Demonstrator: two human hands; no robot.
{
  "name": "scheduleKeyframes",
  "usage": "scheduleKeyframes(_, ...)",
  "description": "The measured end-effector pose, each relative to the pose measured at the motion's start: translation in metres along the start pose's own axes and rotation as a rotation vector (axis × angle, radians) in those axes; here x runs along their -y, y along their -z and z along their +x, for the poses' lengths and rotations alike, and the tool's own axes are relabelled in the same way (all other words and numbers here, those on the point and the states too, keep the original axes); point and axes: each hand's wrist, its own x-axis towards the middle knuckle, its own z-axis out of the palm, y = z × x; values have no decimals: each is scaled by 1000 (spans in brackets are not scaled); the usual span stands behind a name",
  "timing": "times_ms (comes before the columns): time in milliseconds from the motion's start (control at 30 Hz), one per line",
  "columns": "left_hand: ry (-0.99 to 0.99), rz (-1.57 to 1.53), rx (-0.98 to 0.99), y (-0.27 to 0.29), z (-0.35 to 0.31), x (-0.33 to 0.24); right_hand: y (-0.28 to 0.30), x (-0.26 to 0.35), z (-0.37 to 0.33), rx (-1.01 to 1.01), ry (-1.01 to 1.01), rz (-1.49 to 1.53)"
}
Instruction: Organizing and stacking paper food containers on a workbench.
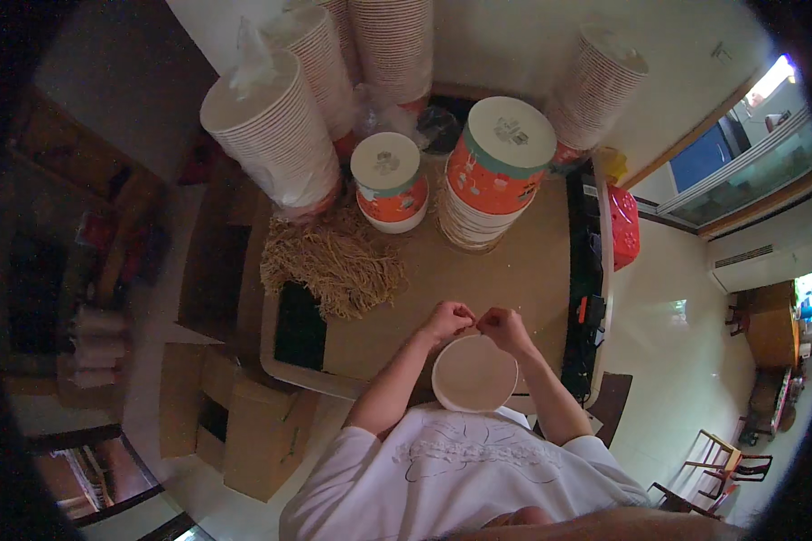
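My left hand (448,320) and right hand (503,327) pinch something tiny above the paper bowl (475,373); I'm apparently tying, needing steady fingertips next.

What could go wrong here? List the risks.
1. Both hands, left hand and right hand, pinch at the far rim of the pale bowl, which sits at the table's near edge; it might slip off.
2. The tall bowl stacks behind look top-heavy; a table bump could topple them.

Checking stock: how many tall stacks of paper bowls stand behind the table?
4: front left stack, two at centre back, one at right. More may be hidden.
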Motion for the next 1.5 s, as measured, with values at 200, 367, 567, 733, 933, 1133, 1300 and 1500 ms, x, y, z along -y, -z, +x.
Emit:
scheduleKeyframes(200,88,-124,129,-4,-10,-30,5,-8,1,-9,4,-46)
scheduleKeyframes(367,46,-43,71,-1,-3,-9,1,-8,2,22,0,-27)
scheduleKeyframes(567,36,-89,37,0,-11,-25,1,-7,4,41,-18,124)
scheduleKeyframes(733,-36,-214,12,3,-9,-12,-3,-25,10,54,-9,149)
scheduleKeyframes(933,38,-206,-6,-1,-8,-13,-2,-15,7,33,-42,127)
scheduleKeyframes(1133,-49,-115,-171,-8,-5,-16,-1,-2,4,48,-102,91)
scheduleKeyframes(1300,-147,-46,-173,-13,-7,-23,-1,-7,4,35,-84,89)
scheduleKeyframes(1500,-325,378,-396,-18,1,-12,-4,-4,4,10,32,42)
